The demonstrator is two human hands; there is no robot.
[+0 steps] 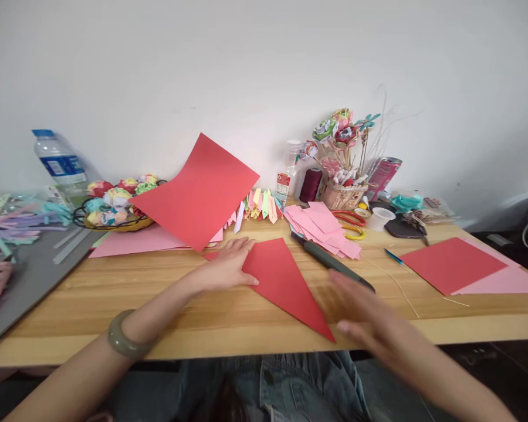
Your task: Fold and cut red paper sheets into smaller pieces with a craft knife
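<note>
A folded red paper (286, 281) lies on the wooden table, its long point toward the front edge. My left hand (231, 264) rests flat on the paper's left part, fingers spread, with a bracelet on the wrist. Just right of the paper, my right hand (361, 305) is smeared by motion, apart from the paper; its thumb stands away from the fingers and nothing shows in it. A dark-handled tool (334, 261) lies behind my right hand, partly under pink paper pieces (323, 228).
A large red sheet (198, 193) leans by a basket of paper flowers (118, 202). More red paper (453, 264) lies at the right. At the back stand bottles (288, 176), a flower pot (343, 193) and a can (383, 176); scissors (352, 225) lie nearby.
</note>
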